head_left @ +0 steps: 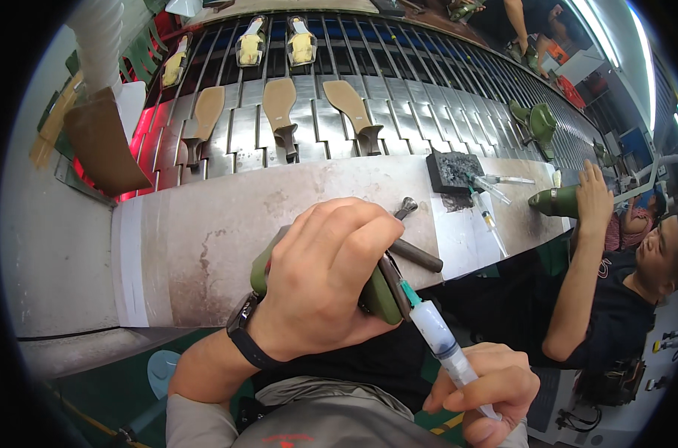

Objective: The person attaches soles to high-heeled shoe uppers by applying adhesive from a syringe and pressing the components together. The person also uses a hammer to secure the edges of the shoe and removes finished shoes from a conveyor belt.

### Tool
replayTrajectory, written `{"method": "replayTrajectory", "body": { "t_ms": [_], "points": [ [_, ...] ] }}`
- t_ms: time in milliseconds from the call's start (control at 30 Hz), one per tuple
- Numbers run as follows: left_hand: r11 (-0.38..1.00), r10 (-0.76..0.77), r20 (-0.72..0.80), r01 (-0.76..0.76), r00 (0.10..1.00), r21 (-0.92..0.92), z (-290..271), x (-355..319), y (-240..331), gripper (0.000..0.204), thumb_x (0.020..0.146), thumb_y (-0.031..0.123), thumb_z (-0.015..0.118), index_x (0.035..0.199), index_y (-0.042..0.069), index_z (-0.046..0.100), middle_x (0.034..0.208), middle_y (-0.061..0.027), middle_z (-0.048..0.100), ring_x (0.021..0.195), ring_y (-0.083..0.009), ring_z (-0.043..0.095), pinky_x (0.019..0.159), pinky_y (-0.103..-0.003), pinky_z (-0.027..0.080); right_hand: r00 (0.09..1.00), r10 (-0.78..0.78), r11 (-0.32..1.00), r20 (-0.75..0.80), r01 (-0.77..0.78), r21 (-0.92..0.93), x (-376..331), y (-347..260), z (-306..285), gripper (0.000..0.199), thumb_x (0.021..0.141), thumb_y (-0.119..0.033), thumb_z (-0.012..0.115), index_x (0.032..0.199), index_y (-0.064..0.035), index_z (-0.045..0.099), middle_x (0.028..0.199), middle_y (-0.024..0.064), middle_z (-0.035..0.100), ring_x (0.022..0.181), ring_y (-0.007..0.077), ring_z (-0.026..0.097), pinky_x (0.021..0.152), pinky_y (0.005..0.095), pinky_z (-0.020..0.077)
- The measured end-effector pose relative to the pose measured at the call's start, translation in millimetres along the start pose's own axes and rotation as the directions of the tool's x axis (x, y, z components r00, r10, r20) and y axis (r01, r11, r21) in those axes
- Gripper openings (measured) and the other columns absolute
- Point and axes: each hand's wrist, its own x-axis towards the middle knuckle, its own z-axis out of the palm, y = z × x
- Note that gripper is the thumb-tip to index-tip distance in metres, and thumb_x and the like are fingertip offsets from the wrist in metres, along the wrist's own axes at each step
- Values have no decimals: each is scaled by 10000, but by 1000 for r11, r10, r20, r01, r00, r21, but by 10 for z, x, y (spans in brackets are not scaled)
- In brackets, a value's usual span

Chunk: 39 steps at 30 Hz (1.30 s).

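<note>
My left hand (pixel 320 269) is wrapped over a green shoe last (pixel 383 300) held above the near edge of the bench. A dark brown strip (pixel 395 281), perhaps a sole or heel edge, runs along the last's right side; my fingers cover much of the rest. In my right hand (pixel 495 388) is a clear syringe (pixel 437 332), slanting up to the left. Its green tip (pixel 409 291) is close against the brown strip; whether they touch I cannot tell. Just beyond, a hammer (pixel 419 256) lies partly behind my left hand.
A black block (pixel 455 173) with several syringes (pixel 489 220) stands right on the bench (pixel 204 246). Tan soles with heels (pixel 280 108) and yellow-lined shoe pieces (pixel 301 46) line the slatted conveyor (pixel 413 112). A co-worker's hand (pixel 594 198) touches another green last (pixel 554 201).
</note>
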Motion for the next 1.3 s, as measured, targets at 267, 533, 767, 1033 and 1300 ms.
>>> {"method": "replayTrajectory", "body": {
  "t_ms": [267, 533, 767, 1033, 1300],
  "points": [
    [1000, 3, -2, -3, 1000, -6, -33, 6, -1, 758, 736, 355, 982, 1291, 34, 577, 1155, -182, 691, 1047, -373, 704, 902, -466, 582, 998, 11, 1000, -57, -11, 0, 15, -57, 61, 375, 1073, -336, 659, 1013, 34, 663, 678, 145, 656, 511, 234, 613, 469, 354, 478],
    [1000, -3, 2, 3, 1000, -17, -85, -10, -27, 766, 738, 353, 984, 1301, 31, 576, 1173, -188, 693, 1046, -375, 700, 899, -461, 579, 989, 15, 999, -146, -10, 33, -17, -56, 146, 382, 1075, -338, 660, 979, 31, 662, 659, 129, 643, 494, 211, 571, 463, 344, 433],
    [1000, -5, -5, 5, 1000, -3, -105, -62, -60, 798, 725, 352, 990, 1319, 31, 565, 1185, -191, 692, 1051, -375, 696, 900, -460, 577, 989, 27, 999, -147, -21, 42, -37, -41, 165, 397, 1077, -353, 648, 963, 27, 662, 648, 126, 637, 490, 210, 568, 459, 347, 429],
    [1000, 14, -10, -14, 1000, -25, -102, -12, -50, 816, 729, 372, 993, 1333, 32, 562, 1200, -192, 689, 1053, -372, 697, 900, -457, 576, 982, 23, 999, -187, -16, 38, -82, -111, 184, 395, 1076, -348, 644, 951, 26, 660, 638, 122, 630, 475, 208, 560, 447, 346, 423],
    [1000, -3, -2, 3, 1000, -14, -162, -90, -91, 835, 714, 361, 1001, 1337, 25, 560, 1210, -197, 690, 1071, -377, 694, 920, -461, 571, 981, 56, 997, -184, -45, 61, -118, -90, 230, 392, 1077, -342, 642, 941, 25, 662, 634, 114, 625, 475, 204, 565, 444, 342, 425]
  ]
}}
